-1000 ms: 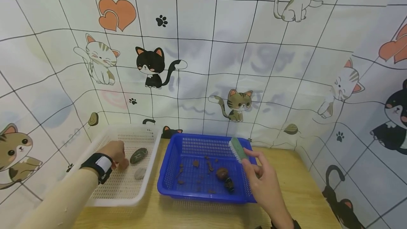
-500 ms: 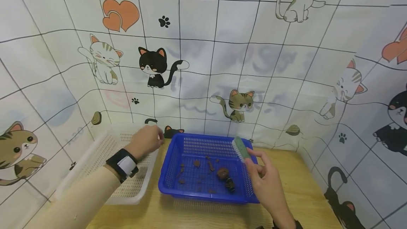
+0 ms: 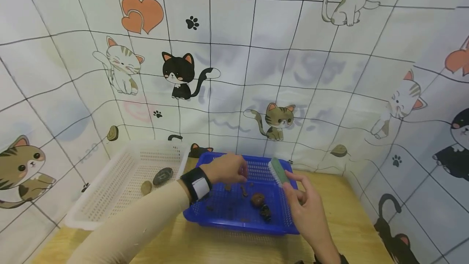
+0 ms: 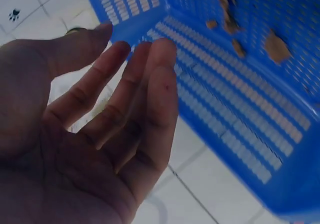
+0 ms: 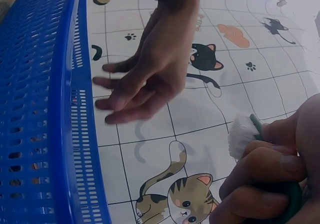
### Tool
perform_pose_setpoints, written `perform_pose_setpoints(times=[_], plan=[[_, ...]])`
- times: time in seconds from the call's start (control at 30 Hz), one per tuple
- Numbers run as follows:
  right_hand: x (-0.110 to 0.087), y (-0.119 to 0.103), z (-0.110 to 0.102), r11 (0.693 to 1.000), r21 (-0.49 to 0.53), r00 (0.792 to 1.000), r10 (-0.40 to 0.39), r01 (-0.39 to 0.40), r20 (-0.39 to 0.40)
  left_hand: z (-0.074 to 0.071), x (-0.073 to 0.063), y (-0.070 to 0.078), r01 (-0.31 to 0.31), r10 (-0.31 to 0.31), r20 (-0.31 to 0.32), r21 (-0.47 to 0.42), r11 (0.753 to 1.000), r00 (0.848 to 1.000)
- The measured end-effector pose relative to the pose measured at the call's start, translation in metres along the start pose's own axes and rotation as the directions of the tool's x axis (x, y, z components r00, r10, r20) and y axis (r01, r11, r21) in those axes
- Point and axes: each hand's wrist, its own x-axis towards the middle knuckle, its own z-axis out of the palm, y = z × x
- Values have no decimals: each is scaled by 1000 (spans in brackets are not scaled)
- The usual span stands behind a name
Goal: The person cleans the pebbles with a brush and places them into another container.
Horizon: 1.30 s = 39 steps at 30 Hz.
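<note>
My left hand [image 3: 228, 168] is over the back of the blue basket [image 3: 234, 226]. Its fingers [image 4: 160, 99] are loosely bent in the left wrist view, with nothing between them. To the right, my right hand [image 3: 307, 211] holds a small green scrubbing brush [image 3: 278, 172] above the basket's right side. White bristles [image 5: 241, 138] show beyond its fingers in the right wrist view. A round reddish-brown stone [image 3: 257, 199] lies on the basket floor beside a dark, patterned stone [image 3: 265, 212]. Several brown crumbs and flakes [image 4: 276, 46] are scattered around them.
A white basket [image 3: 121, 182] stands on the left with a dark streaked stone [image 3: 163, 176] and a smaller tan stone [image 3: 146, 188]; my left forearm covers part of it. Both baskets are on a wooden table [image 3: 340, 215] against a cat-print wall covering [image 3: 227, 72].
My left hand has lifted from the stones in the white basket and swung right to above the blue basket. The right hand has kept the brush in nearly the same place.
</note>
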Motion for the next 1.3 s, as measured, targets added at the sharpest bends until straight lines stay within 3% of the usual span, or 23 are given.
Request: perform_pose_setpoints(times=[0.13, 0.37, 0.57, 0.7, 0.93, 1.13, 1.3], plan=[[1, -2, 0, 1000, 9, 1000, 0, 0, -3, 12, 17, 14, 23, -24, 83, 12, 1000, 996], [0, -4, -3, 1000, 15, 1000, 4, -4, -13, 40, 39, 20, 11, -21, 187, 53, 999, 982], [1, -4, -5, 1000, 4, 999, -23, 23, -24, 63, 49, 21, 33, -58, 213, 119, 992, 975], [2, -4, -6, 999, 7, 998, -48, 48, -29, 73, 52, 20, 26, -64, 227, 163, 986, 972], [1, -3, -7, 999, 0, 999, -39, 39, -38, 79, 49, 27, -44, 0, 227, 187, 981, 974], [2, -2, -7, 999, 1, 999, -33, 33, -32, 83, 47, 31, -33, -20, 233, 223, 974, 972], [2, -2, -8, 1000, -1, 999, -31, 31, -29, 84, 48, 30, -57, 0, 245, 228, 972, 970]])
